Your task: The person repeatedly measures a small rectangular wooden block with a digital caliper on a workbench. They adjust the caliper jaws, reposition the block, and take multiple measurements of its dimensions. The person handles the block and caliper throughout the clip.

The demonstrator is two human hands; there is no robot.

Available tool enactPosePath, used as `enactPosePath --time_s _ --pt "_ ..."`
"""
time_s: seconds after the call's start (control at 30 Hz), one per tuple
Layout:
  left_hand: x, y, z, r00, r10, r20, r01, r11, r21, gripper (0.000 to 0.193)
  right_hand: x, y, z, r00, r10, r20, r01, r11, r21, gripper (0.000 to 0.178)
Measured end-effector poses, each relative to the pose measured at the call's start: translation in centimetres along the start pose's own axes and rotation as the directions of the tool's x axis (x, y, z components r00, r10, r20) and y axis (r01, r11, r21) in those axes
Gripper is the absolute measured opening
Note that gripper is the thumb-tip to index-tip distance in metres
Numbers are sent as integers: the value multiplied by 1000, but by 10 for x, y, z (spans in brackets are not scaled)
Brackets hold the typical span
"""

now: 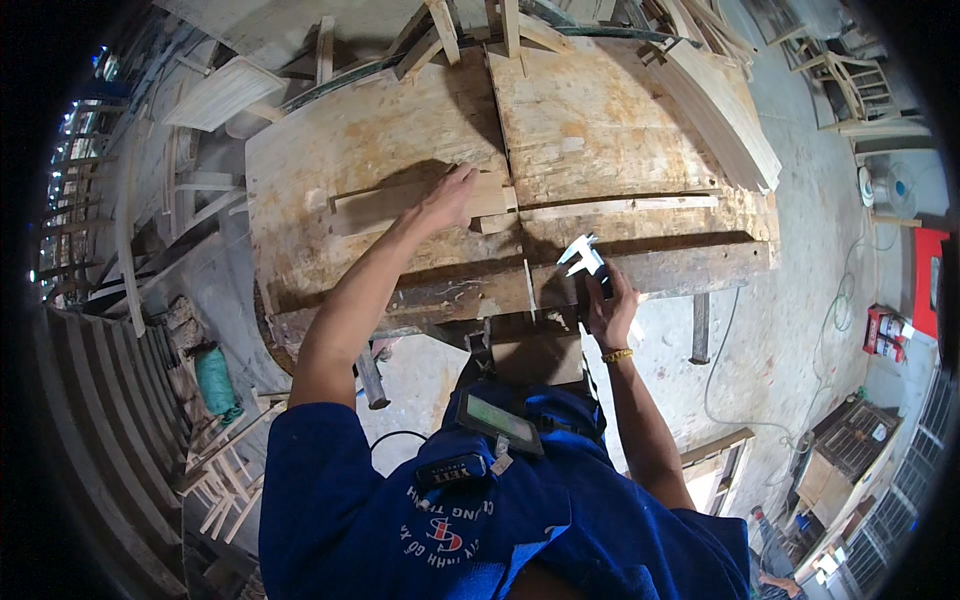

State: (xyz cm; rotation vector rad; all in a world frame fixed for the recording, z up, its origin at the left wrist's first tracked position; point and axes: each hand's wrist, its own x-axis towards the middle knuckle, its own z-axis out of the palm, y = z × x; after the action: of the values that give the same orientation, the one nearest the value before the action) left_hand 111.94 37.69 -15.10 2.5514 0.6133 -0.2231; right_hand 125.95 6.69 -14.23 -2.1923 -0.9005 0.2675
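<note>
My left hand (pixel 455 200) is on a pale, flat wooden board (pixel 385 207) lying on the worn workbench (pixel 390 120). Its fingers curl over the board near the right end, and the fingertips are partly hidden. A small wood block (pixel 495 223) sits just below that end. Near the bench's front edge, my right hand (pixel 612 312) is closed around a silver vernier caliper (pixel 582 258). The caliper's jaws point up and left, above the bench and apart from the board. A long thin wooden strip (pixel 630 206) lies to the right of the board.
A stack of long pale planks (pixel 715 115) rests at the bench's right side. Wooden frame pieces (pixel 445 30) stand along the far edge. A thick beam (pixel 680 268) runs along the front. A cable (pixel 715 390) trails over the floor at the right.
</note>
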Motion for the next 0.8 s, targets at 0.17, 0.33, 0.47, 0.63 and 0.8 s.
enactPosePath --time_s 0.17,0.33,0.47,0.63,0.8 --pt "0 -4 -9 996 -34 88 40 997 -69 86 1 0 1 998 33 54 -36 998 59 34" --pt "8 0 -5 996 78 36 -81 992 95 80 -1 2 -1 998 46 54 -48 998 37 33" --pt "-1 -27 10 977 163 -140 -140 977 162 78 2 -4 3 995 29 94 -39 994 103 32" --pt "15 -9 15 999 46 6 -46 999 0 96 -2 10 1 1000 -3 -7 4 998 69 30" --pt "1 -28 15 996 37 -75 -40 999 -36 91 1 2 6 999 18 30 -20 997 75 33"
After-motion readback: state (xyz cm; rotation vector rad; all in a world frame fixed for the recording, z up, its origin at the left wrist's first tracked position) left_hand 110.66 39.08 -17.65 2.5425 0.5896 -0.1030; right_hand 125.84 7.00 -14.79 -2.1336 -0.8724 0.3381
